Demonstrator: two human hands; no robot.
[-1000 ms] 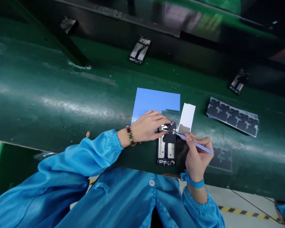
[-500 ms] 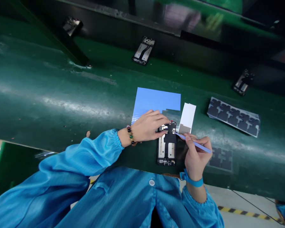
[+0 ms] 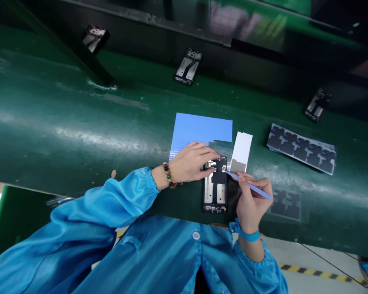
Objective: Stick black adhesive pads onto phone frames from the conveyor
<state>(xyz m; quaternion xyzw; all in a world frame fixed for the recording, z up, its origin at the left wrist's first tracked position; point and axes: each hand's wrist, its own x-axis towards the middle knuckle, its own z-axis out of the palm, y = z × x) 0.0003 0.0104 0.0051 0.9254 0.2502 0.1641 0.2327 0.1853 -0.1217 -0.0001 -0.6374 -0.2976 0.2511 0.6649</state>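
An opened phone (image 3: pixel 215 192) lies in front of me, its inner parts facing up and its long side pointing toward me. With thumb and fingers, my left hand (image 3: pixel 191 163) grips its upper end, covering part of the left edge. My right hand (image 3: pixel 253 200) is closed around purple tweezers (image 3: pixel 257 190). The tips of the tweezers touch or hover just over the dark upper part of the phone; I cannot tell which. Just behind the phone are a blue sheet (image 3: pixel 202 126) and a white card (image 3: pixel 242 147) with a grey lower end.
To the right lie a stack of sheets with black cut-out stickers (image 3: pixel 300 149) and a smaller sticker sheet (image 3: pixel 285 204). Along the green strip at the back sit other opened phones (image 3: pixel 188 66), (image 3: pixel 317 105), (image 3: pixel 94 38). A slanted green post (image 3: pixel 79 57) stands at the left.
The opened phones at the back have shifted slightly to the right. My right hand has moved a touch left, tweezers still over the phone; my left hand stays put.
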